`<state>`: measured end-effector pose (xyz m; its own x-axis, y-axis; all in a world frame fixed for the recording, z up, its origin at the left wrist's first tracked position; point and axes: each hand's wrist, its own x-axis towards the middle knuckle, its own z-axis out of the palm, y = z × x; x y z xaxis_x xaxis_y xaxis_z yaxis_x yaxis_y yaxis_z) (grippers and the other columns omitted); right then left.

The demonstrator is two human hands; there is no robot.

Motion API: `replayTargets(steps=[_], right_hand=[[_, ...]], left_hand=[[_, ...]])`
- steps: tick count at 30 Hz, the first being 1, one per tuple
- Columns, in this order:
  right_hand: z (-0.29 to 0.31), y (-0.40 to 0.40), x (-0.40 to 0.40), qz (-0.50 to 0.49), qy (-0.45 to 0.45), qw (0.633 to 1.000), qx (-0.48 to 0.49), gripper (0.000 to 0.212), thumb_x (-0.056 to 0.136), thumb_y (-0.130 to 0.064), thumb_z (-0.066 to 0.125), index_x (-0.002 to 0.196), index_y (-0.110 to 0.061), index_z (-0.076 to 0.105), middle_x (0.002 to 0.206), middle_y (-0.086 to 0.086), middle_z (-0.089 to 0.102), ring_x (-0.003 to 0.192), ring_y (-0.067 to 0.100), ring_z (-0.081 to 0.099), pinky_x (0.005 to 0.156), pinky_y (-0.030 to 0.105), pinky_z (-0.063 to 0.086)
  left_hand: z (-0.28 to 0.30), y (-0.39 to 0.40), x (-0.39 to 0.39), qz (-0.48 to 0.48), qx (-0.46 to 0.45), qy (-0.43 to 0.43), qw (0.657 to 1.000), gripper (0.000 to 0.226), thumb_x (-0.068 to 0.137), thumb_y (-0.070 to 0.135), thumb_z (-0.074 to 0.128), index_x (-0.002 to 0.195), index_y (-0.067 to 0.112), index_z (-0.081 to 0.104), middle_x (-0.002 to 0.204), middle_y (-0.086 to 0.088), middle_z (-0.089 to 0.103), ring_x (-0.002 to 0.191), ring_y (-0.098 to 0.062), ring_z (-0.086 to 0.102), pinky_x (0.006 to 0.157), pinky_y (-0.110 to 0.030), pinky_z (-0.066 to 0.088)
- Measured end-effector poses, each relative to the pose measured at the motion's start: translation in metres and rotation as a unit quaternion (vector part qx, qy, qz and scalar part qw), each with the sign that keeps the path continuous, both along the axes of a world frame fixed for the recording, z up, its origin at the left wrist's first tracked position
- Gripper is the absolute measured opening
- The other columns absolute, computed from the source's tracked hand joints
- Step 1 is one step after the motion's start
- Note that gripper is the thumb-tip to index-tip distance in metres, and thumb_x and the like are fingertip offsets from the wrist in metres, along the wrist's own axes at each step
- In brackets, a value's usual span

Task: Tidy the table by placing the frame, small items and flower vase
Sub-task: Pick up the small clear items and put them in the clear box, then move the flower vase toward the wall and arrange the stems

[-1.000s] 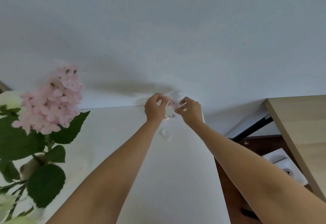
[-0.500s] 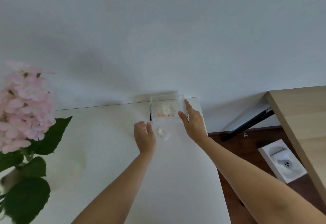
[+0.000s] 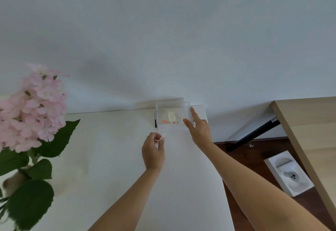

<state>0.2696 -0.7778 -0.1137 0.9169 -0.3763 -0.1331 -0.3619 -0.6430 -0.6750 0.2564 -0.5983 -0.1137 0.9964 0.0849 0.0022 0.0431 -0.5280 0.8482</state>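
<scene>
So the left hand (image 3: 153, 153) is pinched nearly closed, thumb and fingertips (image 3: 158, 140) nipping a small pale item (image 3: 163, 137) that sticks out toward the far side. It's too tiny and blurry to say what it is. The hand hovers just near of the clear plastic box (image 3: 172, 115), which sits at the far edge of the white table (image 3: 112, 150) against the wall.

The right hand (image 3: 199, 130) is spread open, holding nothing, index finger (image 3: 193, 112) laid along the box's right wall and thumb near its front right corner. Looks like it's bracing the box.

My take on doing this bit well: keep that right hand steady so the light box can't skid, carry the pinch over the rim, and only let go once the item is well over the opening, where a pale square bit and something orange already lie. Drop it low so it doesn't bounce out.

A thin dark thing, maybe a pen (image 3: 155, 119), stands right beside the box's left wall. The flower vase (image 3: 12, 180) with pink blooms (image 3: 32, 110) is at the near left, well apart from both hands.
</scene>
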Motion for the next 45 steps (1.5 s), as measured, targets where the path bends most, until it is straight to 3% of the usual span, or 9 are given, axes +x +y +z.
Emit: replayTargets(steps=[3,7,10,12,22,27,34,40,45], right_hand=[[0.0,0.001,-0.001,-0.008,0.002,1.0,0.011,0.064,0.091,-0.059,0.038,0.148,-0.038,0.017,0.109,0.016,0.061,0.105,0.029,0.054,0.085,0.029,0.038],[0.004,0.002,-0.002,-0.008,0.008,1.0,0.003,0.065,0.091,-0.059,0.038,0.148,-0.037,0.017,0.114,0.018,0.061,0.111,0.031,0.054,0.094,0.036,0.043],[0.008,0.003,-0.001,-0.01,0.021,1.0,-0.003,0.065,0.091,-0.061,0.037,0.148,-0.039,0.015,0.116,0.019,0.061,0.113,0.032,0.053,0.098,0.04,0.044],[0.01,0.004,-0.001,-0.01,0.032,0.999,-0.003,0.065,0.09,-0.062,0.036,0.148,-0.04,0.014,0.117,0.021,0.06,0.113,0.033,0.054,0.1,0.043,0.045],[0.022,0.0,0.001,0.008,0.069,0.997,-0.042,0.064,0.094,-0.053,0.036,0.15,-0.027,0.017,0.111,0.026,0.061,0.107,0.037,0.054,0.095,0.045,0.045],[0.03,0.027,-0.007,0.004,-0.016,0.995,-0.1,0.062,0.097,-0.047,0.035,0.149,-0.019,0.017,0.148,0.016,0.036,0.135,0.039,0.028,0.109,0.053,0.026],[0.042,0.104,-0.032,0.073,-0.093,0.99,-0.083,0.051,0.095,-0.035,0.047,0.14,-0.012,0.038,0.146,0.022,0.032,0.134,0.04,0.027,0.105,0.058,0.03],[0.034,0.18,-0.061,0.181,-0.077,0.979,-0.057,0.041,0.096,-0.03,0.047,0.134,-0.016,0.046,0.138,0.015,0.047,0.129,0.035,0.037,0.105,0.048,0.033],[0.026,0.249,-0.078,0.286,-0.014,0.957,-0.042,0.039,0.1,-0.029,0.037,0.139,-0.027,0.041,0.145,0.001,0.045,0.135,0.027,0.034,0.111,0.045,0.029]], left_hand=[[0.023,-0.006,0.014,0.024,-0.037,-0.077,0.996,0.014,0.084,0.021,0.066,0.087,0.01,0.058,0.078,-0.004,0.065,0.075,-0.021,0.06,0.071,-0.033,0.047],[0.043,-0.022,0.051,-0.005,-0.007,-0.062,0.998,0.027,0.08,0.022,0.07,0.103,0.01,0.061,0.099,-0.009,0.068,0.097,-0.026,0.059,0.086,-0.038,0.047],[0.037,-0.026,0.064,-0.052,0.071,0.019,0.996,0.058,0.084,0.025,0.066,0.135,0.011,0.043,0.143,-0.012,0.042,0.134,-0.029,0.034,0.108,-0.042,0.036],[0.03,-0.026,0.064,-0.081,0.08,0.066,0.991,0.069,0.088,0.025,0.062,0.145,0.01,0.026,0.154,-0.013,0.026,0.143,-0.028,0.024,0.114,-0.042,0.028],[0.04,-0.003,0.043,-0.122,0.07,0.045,0.989,0.069,0.092,0.035,0.053,0.148,0.015,0.017,0.156,-0.008,0.025,0.144,-0.022,0.023,0.115,-0.038,0.028],[0.054,0.032,-0.007,-0.056,0.025,0.035,0.997,0.065,0.093,0.031,0.052,0.147,0.016,0.02,0.156,-0.005,0.027,0.144,-0.019,0.025,0.117,-0.034,0.025],[0.049,0.109,-0.098,0.09,-0.024,0.076,0.993,0.054,0.095,0.035,0.046,0.143,0.016,0.032,0.15,-0.004,0.037,0.138,-0.017,0.035,0.112,-0.03,0.031],[0.042,0.18,-0.135,0.263,-0.118,0.141,0.947,0.051,0.098,0.024,0.04,0.146,0.012,0.025,0.152,-0.01,0.031,0.139,-0.025,0.032,0.113,-0.037,0.029],[0.039,0.222,-0.129,0.25,-0.2,0.196,0.927,0.055,0.099,0.033,0.036,0.148,0.018,0.016,0.156,-0.006,0.022,0.14,-0.029,0.029,0.113,-0.038,0.026]])
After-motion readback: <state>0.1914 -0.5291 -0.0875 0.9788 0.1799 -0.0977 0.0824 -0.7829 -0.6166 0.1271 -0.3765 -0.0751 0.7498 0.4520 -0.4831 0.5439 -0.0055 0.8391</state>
